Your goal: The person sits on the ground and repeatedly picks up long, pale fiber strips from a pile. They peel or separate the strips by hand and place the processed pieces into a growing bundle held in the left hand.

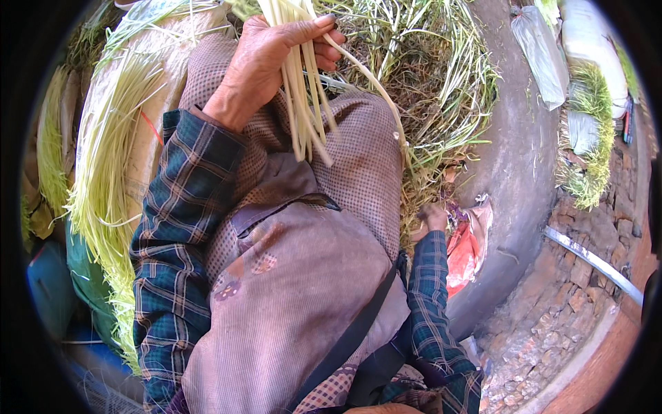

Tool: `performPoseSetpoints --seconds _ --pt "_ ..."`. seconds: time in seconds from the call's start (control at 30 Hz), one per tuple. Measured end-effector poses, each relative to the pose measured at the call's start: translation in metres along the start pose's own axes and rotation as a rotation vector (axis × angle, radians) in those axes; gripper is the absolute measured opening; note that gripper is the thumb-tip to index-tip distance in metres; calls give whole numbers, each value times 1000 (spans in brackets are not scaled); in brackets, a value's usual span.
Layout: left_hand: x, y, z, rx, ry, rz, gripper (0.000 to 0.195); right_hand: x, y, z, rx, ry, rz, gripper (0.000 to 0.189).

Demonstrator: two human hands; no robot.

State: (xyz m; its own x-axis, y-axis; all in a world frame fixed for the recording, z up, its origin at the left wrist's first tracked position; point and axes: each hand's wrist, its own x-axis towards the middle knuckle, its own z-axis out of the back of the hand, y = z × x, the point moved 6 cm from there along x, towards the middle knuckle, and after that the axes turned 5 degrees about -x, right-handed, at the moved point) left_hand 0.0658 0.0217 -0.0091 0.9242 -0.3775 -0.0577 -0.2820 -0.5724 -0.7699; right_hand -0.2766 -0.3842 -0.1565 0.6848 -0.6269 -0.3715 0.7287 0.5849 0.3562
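Note:
A bunch of pale, long plant stalks (298, 93) is gripped in my left hand (274, 62), above my knees. The stalks hang down from the fingers, and one longer stalk curves away to the right. Low at my right side, my right hand (432, 217) is small and partly blurred, at the edge of a heap of loose green stalks and dark roots (419, 77). Its fingers are unclear, so whether it holds anything does not show. A pink-red plastic bag (463, 253) lies just beside it.
Long yellow-green stalks (108, 150) lie over a pale sack (176, 52) at my left. At the right are a plastic-wrapped bundle (540, 57), more cut greens (592, 139) and a pale metal-like strip (595, 264) on rough brick ground (548, 310).

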Motion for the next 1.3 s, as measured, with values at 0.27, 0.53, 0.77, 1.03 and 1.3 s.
performPoseSetpoints --seconds 0.27,0.53,0.77,1.03,1.3 --pt "9 13 5 -73 18 164 21 13 199 45 310 -55 540 35" --pt "11 15 15 -13 -52 110 37 4 327 41 745 -143 664 12" --pt "2 50 -23 -109 77 346 30 -25 388 21 431 135 809 15" --pt "11 39 -6 -259 27 294 18 -27 348 23 546 463 736 19" --pt "7 51 4 -77 -158 353 18 -93 326 41 392 173 912 11"
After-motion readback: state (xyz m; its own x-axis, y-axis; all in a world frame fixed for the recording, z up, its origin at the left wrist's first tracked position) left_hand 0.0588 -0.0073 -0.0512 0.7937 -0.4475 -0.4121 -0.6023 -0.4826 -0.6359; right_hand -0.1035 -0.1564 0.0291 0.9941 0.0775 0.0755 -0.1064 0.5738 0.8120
